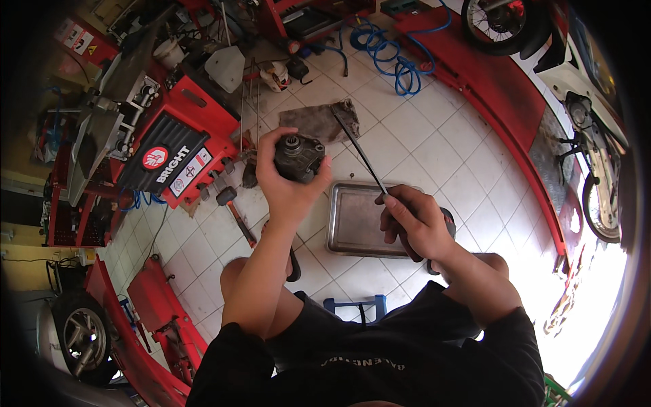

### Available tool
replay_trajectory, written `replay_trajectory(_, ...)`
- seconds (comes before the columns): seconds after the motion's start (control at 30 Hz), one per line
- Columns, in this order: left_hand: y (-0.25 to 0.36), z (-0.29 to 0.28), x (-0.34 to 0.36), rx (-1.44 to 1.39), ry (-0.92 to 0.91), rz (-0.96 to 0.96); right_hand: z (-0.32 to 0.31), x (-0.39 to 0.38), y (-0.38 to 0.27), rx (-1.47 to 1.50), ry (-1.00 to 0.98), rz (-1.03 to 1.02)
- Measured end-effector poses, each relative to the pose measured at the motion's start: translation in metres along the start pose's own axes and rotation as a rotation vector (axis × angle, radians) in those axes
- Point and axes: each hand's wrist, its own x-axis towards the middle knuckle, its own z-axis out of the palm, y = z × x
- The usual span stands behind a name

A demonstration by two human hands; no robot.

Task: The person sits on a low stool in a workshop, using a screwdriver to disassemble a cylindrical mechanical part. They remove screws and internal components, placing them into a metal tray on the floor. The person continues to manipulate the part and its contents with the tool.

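My left hand (285,180) is raised at the middle, gripping a dark, greasy metal part (300,156) with a splined shaft on top; thumb and fingers wrap its sides. My right hand (413,220), right of it, is closed on a long, thin metal tool (363,156) whose tip points up and forward, apart from the part; its other end is mostly hidden in my grip. Beneath my right hand a rectangular steel tray (338,230) lies on the tiled floor. A dirty grey rag (305,122) lies beyond my hands.
A hammer (237,220) lies left of the tray. A red machine (203,105) stands at left. A coiled blue hose (386,51) is at the back. A red lift platform (478,108) and motorcycle (580,112) are at right. A blue stool (356,305) is between my legs.
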Motion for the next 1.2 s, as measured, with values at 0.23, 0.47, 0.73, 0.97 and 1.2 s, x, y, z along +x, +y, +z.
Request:
replay_trajectory(0.23, -0.001, -0.002, -0.003, 0.066, -0.088, 0.104, -0.003, 0.001, 0.006, -0.012, 0.026, -0.031)
replay_trajectory(0.47, 0.004, 0.005, -0.004, -0.398, -0.112, -0.280, -0.002, 0.002, 0.000, -0.002, 0.020, -0.006)
replay_trajectory(0.73, 0.001, 0.002, -0.004, -1.052, -0.049, -0.918, -0.008, 0.004, 0.003, 0.042, -0.040, 0.046)
replay_trajectory(0.97, 0.001, 0.003, 0.002, -1.110, 0.043, -1.084, -0.011, 0.002, -0.003, 0.094, -0.071, 0.119)
replay_trajectory(1.2, -0.010, 0.002, 0.004, -1.370, 0.098, -1.216, 0.000, -0.004, -0.001, 0.024, -0.221, 0.162)
